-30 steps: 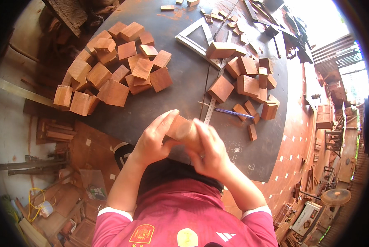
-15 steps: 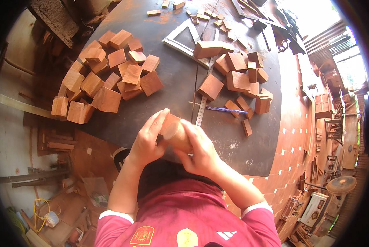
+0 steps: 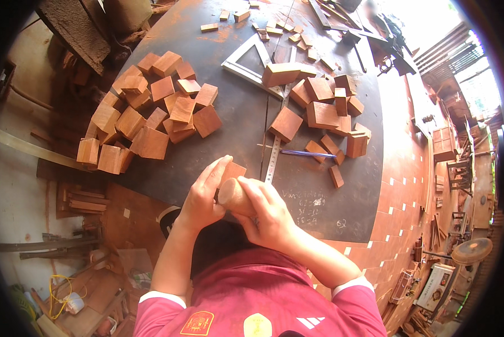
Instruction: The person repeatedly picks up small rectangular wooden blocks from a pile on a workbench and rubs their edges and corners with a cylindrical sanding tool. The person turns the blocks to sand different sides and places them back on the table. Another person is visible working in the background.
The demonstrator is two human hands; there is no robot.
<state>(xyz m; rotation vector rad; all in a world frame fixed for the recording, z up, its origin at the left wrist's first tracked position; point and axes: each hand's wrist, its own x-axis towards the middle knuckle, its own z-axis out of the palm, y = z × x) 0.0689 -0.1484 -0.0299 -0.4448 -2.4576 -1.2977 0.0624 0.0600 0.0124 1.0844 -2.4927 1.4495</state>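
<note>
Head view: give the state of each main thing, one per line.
Left hand: closed on reddish block
Right hand: gripping round-ended wooden piece
Left block pile: loosely heaped
Right block pile: loosely heaped
Ruler: lying, partly covered
Blue pen: lying down
Triangular frame: lying flat
Dark tabletop: written on

white triangular frame, upper centre | blue pen, beside ruler | yellow cord, lower left | tiled floor

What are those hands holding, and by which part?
The left hand holds a wooden block by its left side; the right hand grips a round-ended wooden piece around its body.
</note>
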